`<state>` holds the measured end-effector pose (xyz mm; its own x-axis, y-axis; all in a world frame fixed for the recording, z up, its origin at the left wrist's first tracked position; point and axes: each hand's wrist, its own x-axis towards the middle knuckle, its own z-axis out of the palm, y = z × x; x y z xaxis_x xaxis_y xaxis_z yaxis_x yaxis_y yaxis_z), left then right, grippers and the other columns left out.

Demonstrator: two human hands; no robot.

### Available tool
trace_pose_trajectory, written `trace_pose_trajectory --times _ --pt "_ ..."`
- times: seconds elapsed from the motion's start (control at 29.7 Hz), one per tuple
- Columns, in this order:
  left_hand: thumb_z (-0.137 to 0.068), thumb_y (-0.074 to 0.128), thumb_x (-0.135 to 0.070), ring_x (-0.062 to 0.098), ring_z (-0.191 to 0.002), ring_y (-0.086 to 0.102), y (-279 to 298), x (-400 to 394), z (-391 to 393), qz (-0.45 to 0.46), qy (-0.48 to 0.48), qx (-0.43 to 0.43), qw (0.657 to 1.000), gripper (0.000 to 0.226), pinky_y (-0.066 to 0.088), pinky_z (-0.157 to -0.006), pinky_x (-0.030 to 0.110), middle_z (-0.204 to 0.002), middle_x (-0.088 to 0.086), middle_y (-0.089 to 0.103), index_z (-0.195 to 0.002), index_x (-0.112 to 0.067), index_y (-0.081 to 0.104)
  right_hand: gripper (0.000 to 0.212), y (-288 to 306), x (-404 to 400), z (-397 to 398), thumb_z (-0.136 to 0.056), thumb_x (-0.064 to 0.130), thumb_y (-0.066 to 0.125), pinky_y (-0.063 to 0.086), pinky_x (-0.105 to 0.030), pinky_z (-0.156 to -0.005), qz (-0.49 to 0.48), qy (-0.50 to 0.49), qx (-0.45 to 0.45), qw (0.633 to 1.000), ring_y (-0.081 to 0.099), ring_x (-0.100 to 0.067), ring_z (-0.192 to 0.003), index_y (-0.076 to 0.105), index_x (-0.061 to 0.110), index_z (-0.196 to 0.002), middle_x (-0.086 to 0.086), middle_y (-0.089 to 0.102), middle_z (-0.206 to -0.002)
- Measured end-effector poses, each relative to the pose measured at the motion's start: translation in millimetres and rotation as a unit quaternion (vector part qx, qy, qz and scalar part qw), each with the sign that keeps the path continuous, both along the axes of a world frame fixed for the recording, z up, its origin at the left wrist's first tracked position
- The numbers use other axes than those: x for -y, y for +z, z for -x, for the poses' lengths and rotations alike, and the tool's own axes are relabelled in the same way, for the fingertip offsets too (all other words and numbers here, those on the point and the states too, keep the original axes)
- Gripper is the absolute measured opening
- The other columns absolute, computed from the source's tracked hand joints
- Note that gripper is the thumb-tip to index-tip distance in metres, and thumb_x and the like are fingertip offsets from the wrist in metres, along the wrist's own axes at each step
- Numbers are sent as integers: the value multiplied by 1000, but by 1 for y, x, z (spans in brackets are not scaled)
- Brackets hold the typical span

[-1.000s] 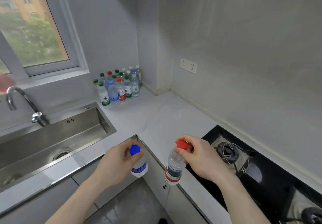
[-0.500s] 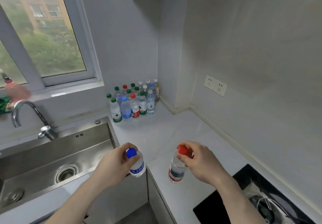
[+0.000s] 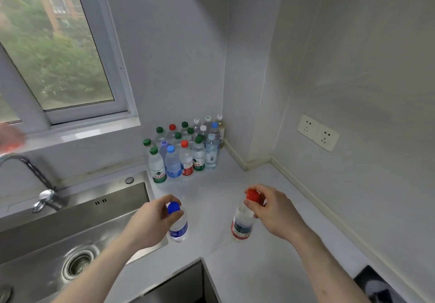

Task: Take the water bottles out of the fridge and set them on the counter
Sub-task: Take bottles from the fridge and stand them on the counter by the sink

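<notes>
- The left hand (image 3: 150, 225) is curled round the neck of a small bottle with a blue cap (image 3: 178, 222), thumb and fingertips pinching just under the cap; the bottle hangs upright over the pale counter (image 3: 235, 208), at about 7 o'clock from the middle of the picture.
- The right hand (image 3: 275, 210) pinches the red cap of a second bottle (image 3: 242, 222), thumb and forefinger wrapped about the cap; that one bears a red label and hangs upright at about 5 o'clock.
- Whether either bottle's base touches the counter cannot be told.
- The two held bottles are well apart from each other, one in front of each forearm.
- A cluster of standing bottles (image 3: 186, 149) fills the counter's corner at 12 o'clock from the hands, with green, red, blue and white caps, packed close against the wall below the window (image 3: 58, 50).
- A steel sink (image 3: 70, 227) lies at 9 o'clock, just beside the left hand, with a round drain (image 3: 77, 263) in its floor.
- A tap (image 3: 30, 180) arches over the sink's far edge, at about 10 o'clock.
- A double wall socket (image 3: 317, 132) sits on the right wall at 2 o'clock.
- A dark hob corner (image 3: 376, 288) shows at 4 o'clock, by the picture's lower edge.
</notes>
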<state>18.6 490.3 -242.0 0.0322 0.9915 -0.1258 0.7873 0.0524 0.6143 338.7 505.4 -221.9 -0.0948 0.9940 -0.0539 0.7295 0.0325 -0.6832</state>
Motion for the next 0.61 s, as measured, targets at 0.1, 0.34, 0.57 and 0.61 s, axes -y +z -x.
trace_pose_trajectory --times 0.1,0.34,0.57,0.61 --pt "-97 61 -49 17 -71 68 -13 -51 16 30 -18 -22 999 10 55 -68 35 -77 -6 69 -102 -40 59 19 -12 -49 11 -95 46 67 55 -35 -86 7 -17 4 1000 70 -12 -90 63 43 -114 18 64 -108" --pt "-99 59 -48 15 -75 63 -42 -133 44 67 -27 -59 996 16 47 -64 27 -82 -9 68 -112 -39 57 17 -34 -152 34 -94 45 68 57 -39 -84 20 -52 4 998 71 -16 -90 63 44 -111 14 66 -106" --pt "-97 60 -49 16 -70 60 -78 -189 74 102 -9 -61 993 16 48 -62 30 -79 -8 68 -110 -41 55 14 -70 -247 51 -93 38 70 60 -45 -83 27 -111 -13 993 74 -21 -87 66 39 -107 7 72 -100" --pt "-96 60 -50 16 -72 62 -82 -195 77 106 -6 -61 992 17 51 -64 31 -80 -9 68 -110 -42 55 15 -74 -258 52 -93 38 70 60 -45 -84 28 -115 -7 993 74 -22 -88 66 38 -107 6 73 -102"
